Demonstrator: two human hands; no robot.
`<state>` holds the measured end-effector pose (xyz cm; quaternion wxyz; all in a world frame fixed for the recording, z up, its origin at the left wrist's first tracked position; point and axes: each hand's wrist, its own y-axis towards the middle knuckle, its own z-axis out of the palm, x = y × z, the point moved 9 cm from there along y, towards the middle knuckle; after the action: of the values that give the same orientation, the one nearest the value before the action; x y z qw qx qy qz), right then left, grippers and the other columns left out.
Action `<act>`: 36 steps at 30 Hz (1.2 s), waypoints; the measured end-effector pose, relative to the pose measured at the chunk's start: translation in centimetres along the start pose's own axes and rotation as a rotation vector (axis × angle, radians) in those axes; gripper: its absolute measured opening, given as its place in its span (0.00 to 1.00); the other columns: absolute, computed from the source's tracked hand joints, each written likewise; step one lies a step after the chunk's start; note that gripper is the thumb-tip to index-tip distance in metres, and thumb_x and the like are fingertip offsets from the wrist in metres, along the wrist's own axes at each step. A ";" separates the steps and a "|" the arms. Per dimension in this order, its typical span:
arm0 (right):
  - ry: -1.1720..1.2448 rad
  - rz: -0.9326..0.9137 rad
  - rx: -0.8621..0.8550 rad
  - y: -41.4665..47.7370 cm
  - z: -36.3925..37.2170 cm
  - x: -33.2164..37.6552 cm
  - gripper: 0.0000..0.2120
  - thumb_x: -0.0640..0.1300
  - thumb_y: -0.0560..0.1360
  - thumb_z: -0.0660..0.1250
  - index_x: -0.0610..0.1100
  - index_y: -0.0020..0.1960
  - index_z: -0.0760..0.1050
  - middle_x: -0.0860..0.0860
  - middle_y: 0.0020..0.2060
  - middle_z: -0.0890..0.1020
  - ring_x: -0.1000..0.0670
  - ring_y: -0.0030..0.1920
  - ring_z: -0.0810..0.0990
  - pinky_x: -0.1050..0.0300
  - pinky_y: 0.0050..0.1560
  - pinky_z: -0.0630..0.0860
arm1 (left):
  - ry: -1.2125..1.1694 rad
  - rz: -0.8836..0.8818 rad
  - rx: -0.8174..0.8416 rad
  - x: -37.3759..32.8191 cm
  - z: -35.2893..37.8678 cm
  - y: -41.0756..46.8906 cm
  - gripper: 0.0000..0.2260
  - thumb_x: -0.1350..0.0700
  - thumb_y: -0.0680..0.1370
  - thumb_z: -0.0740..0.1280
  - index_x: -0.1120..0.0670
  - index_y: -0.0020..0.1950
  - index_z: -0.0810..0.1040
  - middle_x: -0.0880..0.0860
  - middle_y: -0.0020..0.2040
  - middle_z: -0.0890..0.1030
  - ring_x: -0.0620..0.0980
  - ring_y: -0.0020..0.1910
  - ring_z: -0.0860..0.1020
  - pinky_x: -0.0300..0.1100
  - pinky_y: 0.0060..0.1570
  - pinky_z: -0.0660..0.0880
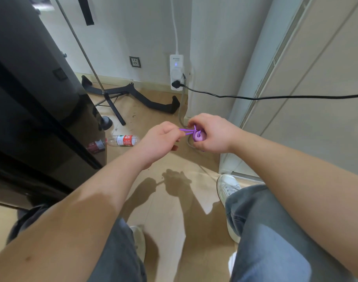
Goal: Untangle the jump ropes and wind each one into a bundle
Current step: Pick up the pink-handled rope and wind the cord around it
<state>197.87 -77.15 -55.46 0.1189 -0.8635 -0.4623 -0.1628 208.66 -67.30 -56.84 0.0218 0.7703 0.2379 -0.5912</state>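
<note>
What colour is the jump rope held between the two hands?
Purple; the jump rope shows best in the head view, the only one given.

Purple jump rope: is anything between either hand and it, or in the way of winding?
Nothing visible. The left hand pinches the purple jump rope by its strands, and the right hand grips its wound part. The plastic bottle lies on the floor, off to the left, apart.

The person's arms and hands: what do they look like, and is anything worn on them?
The left arm and right arm are bare, with no sleeves in view. The left hand and right hand have no gloves; no rings, watch or bracelets show. Below are blue-grey jeans and a white shoe.
</note>
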 end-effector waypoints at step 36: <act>0.167 0.074 -0.146 -3.6 -5.9 9.5 0.10 0.48 0.79 0.66 0.43 0.47 0.82 0.47 0.38 0.83 0.47 0.40 0.79 0.55 0.42 0.74 | 0.057 0.202 -0.111 -5.3 -5.7 -7.0 0.06 0.60 0.78 0.70 0.55 0.55 0.82 0.53 0.45 0.86 0.39 0.38 0.83 0.29 0.35 0.75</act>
<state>198.79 -70.11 -46.11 0.0995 -0.8697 -0.4057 -0.2630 210.03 -61.09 -48.46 0.1172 0.8045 0.1919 -0.5497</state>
